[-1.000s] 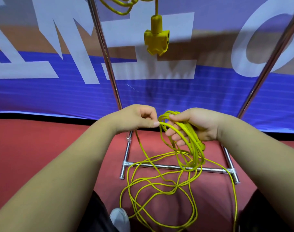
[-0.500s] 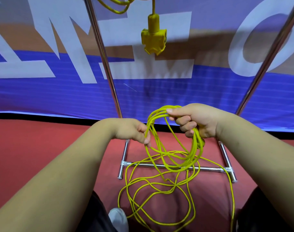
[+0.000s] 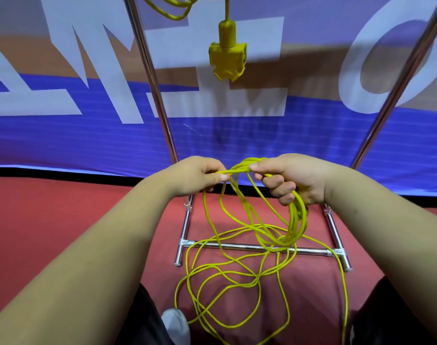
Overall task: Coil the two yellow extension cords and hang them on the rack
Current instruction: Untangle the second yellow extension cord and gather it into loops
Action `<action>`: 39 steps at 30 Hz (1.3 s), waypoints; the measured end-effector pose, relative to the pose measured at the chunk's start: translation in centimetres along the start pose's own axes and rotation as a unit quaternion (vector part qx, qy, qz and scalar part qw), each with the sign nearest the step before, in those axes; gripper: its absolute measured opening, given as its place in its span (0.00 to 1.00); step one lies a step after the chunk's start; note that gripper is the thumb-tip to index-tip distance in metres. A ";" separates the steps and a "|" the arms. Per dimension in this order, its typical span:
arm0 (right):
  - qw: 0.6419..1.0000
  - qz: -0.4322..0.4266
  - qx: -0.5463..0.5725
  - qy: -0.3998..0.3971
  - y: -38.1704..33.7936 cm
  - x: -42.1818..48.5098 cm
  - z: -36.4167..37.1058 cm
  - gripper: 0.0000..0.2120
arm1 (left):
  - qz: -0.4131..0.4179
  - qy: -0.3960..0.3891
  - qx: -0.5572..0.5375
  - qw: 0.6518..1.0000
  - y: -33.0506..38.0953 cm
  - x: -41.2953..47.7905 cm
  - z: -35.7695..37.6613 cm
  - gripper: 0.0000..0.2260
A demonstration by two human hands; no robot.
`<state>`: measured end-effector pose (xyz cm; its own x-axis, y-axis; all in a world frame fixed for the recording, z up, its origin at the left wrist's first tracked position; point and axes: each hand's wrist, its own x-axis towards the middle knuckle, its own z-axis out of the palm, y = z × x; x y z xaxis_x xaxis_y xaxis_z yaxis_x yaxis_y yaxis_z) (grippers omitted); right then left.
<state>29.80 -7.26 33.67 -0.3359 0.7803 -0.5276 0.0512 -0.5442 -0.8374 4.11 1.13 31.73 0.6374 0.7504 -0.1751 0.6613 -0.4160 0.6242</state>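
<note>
Down by the feet, slack yellow cord [image 3: 256,282] sprawled on the red floor [image 3: 63,220], below both hands. Its coil [image 3: 298,220] hung from the right hand's [image 3: 299,178] closed grip. Just beside it, the left hand [image 3: 197,175] pinched the next strand, lying level between them. Beyond, the first cord [image 3: 227,58] already hung on the rack [image 3: 157,95].

We were in some event hall: a big lettered blue banner [image 3: 262,145] hung beyond our fingers [image 3: 278,186], red floor [image 3: 63,207] beneath them.
</note>
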 end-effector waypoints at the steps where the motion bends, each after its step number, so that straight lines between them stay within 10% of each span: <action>1: 1.000 -0.005 0.010 0.003 0.0 0.1 0.0 0.13 | -0.013 0.002 0.002 1.000 -0.2 0.1 0.1 0.04; 9: 0.993 -0.069 0.096 0.029 -0.7 0.1 -0.1 0.13 | -0.087 -0.021 -0.088 0.992 -1.5 1.0 1.4 0.03; 26: 0.907 -0.224 0.354 0.045 -3.4 -3.2 -4.6 0.14 | -0.271 0.052 0.098 0.956 -7.5 -0.4 0.4 0.16; 31: 0.897 -0.210 0.375 0.102 -2.9 -1.9 -3.8 0.14 | -0.191 0.188 0.128 0.955 -3.2 0.3 0.9 0.15; 39: 0.932 -0.150 0.282 0.170 -1.8 -0.4 -3.7 0.13 | 0.093 0.037 0.202 0.974 2.2 0.1 2.7 0.04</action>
<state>33.31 -5.46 34.88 0.0677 0.9234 -0.3779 -0.5322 -0.2870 -0.7965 6.66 -1.09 31.05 0.7409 0.6713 -0.0221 0.6481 -0.7059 0.2860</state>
